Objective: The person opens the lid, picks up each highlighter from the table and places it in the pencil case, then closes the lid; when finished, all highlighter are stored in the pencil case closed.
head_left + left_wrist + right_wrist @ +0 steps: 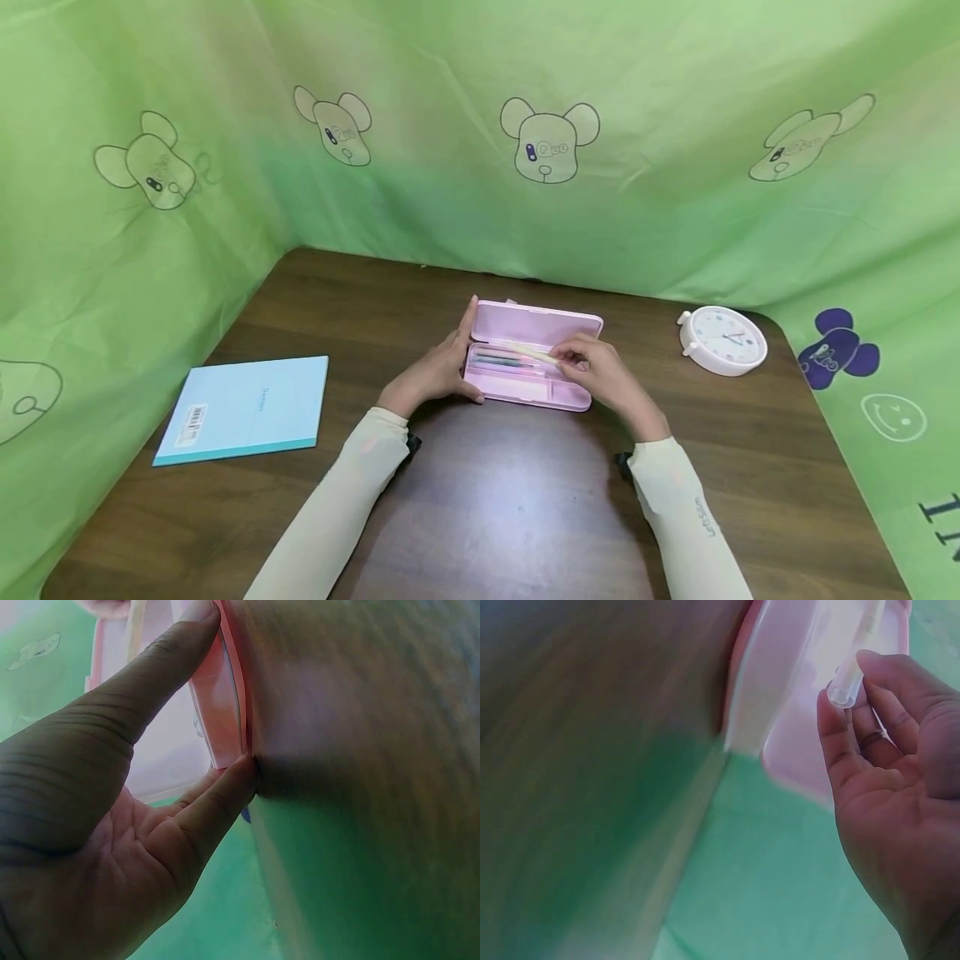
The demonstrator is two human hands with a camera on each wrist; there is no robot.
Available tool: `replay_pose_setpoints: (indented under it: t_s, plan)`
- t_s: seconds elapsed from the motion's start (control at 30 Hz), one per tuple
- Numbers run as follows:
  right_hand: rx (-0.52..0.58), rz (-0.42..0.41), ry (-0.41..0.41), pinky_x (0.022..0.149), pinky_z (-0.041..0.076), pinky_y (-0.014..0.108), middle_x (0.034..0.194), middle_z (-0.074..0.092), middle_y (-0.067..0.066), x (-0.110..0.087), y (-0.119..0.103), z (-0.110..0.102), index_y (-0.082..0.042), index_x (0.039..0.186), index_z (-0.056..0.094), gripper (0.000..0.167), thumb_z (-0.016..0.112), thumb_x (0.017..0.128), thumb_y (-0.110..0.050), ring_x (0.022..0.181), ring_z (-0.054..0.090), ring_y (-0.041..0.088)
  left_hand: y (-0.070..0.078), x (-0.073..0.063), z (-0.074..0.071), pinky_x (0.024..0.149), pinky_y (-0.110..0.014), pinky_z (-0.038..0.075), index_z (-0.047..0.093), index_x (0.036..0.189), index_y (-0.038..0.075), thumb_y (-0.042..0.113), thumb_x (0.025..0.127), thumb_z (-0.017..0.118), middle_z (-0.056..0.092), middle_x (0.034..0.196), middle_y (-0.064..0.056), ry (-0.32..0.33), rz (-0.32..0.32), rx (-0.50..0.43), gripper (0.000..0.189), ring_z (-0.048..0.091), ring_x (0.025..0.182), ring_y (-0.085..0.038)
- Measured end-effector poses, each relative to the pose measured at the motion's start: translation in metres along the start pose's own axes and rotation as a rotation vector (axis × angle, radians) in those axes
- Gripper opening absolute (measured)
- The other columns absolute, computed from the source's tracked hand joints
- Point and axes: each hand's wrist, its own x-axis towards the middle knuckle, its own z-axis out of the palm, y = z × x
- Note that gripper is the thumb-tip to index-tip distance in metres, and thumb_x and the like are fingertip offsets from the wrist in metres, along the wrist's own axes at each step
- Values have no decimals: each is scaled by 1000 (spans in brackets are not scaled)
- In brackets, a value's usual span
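A pink pencil case lies open on the table, its lid tipped back toward the curtain. Several pens lie side by side in its rear section. My left hand grips the case's left end, thumb at the near edge; the left wrist view shows the thumb on the rim of the case and fingers at the outer side. Over the case, my right hand pinches a pale yellow pen by its clear end between thumb and fingertips. The pen slants above the open case.
A light blue notebook with a barcode label lies at the left of the brown table. At the right sits a round white clock. A green curtain with printed bear heads hangs along the back and sides.
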Motion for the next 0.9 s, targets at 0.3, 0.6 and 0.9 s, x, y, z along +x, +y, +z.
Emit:
replay_pose_setpoints:
  t_s: [0.3,0.6,0.9]
  plan:
    - [62,-35,-84,85,58,34,98,69,13,26,-14,23,8,105,76,15,71,92,12,91,64,24,8,-4,-2,127,-58,28,-29,169,32,26,71,106,0,180,-22,5,-6,-16,167,21,161,-47]
    - [45,-4,-105,83,57,35,98,69,13,29,-15,24,8,105,77,15,71,92,13,90,64,25,25,-7,-9,129,-56,26,-29,169,31,20,75,104,-3,181,-19,-12,-33,-27,163,19,162,-45]
    - [22,-7,-127,84,58,36,98,70,13,29,-13,25,8,104,76,15,71,91,14,90,65,25,40,-11,-13,130,-50,25,-27,170,21,13,74,103,0,180,-23,-21,-61,4,162,20,163,-42]
